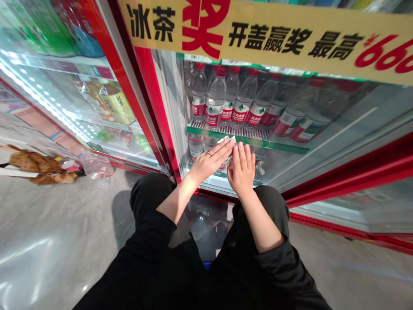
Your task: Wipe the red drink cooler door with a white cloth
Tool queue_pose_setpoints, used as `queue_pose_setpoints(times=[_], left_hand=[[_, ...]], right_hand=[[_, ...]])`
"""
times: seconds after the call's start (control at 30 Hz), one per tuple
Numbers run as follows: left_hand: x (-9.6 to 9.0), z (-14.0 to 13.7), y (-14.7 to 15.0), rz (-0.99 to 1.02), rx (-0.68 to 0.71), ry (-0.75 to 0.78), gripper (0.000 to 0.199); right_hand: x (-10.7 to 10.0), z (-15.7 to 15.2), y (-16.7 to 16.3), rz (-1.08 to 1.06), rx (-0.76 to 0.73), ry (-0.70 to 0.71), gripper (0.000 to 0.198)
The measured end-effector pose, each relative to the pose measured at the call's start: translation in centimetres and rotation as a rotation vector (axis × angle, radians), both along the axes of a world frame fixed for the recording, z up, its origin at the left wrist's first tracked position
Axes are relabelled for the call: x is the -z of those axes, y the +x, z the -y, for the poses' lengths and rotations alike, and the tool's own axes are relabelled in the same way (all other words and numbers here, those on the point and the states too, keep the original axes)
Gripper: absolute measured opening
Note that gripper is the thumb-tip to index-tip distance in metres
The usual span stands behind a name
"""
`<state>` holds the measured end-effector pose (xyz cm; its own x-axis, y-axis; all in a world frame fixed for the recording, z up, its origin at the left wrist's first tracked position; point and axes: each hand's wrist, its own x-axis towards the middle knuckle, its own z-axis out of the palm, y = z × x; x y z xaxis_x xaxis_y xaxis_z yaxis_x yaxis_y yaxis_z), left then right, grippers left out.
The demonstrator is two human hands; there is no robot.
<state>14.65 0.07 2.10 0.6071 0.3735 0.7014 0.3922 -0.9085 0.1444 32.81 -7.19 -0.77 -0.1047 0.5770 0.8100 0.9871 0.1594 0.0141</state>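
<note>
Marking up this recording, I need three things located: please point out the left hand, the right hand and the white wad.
Left hand (210, 161), head view: middle of the hand.
Right hand (241, 171), head view: middle of the hand.
White wad (227, 138), head view: part showing past the left fingertips.

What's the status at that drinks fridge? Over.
Left hand flat, touching a small white piece. Right hand alongside, outstretched. Red-capped bottles beyond; nothing visibly blocking either hand.

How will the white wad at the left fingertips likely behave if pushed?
The white wad is probably floppy, since its visible edge looks crumpled. It's likely light: what shows looks small and thin. Pushed, it may bunch up rather than roll, given that uneven shape, though the left hand seems to hide part of it.
</note>
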Motion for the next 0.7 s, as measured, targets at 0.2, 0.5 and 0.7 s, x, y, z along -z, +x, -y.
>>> queue_pose_setpoints(times=[0.2,0.5,0.7], left_hand=[[1.2,-0.5,-1.7,0.230,-0.197,0.019,0.051],[-0.5,-1.7,-3.3,0.058,-0.099,0.198,0.050],[2.3,-2.1,-5.2,0.182,-0.293,0.176,0.049]], right_hand=[[-0.1,0.8,0.9,-0.041,0.012,-0.081,0.077],[-0.4,0.7,-0.3,0.100,0.015,-0.148,0.067],[-0.4,0.2,-1.4,0.179,-0.010,-0.245,0.067]])
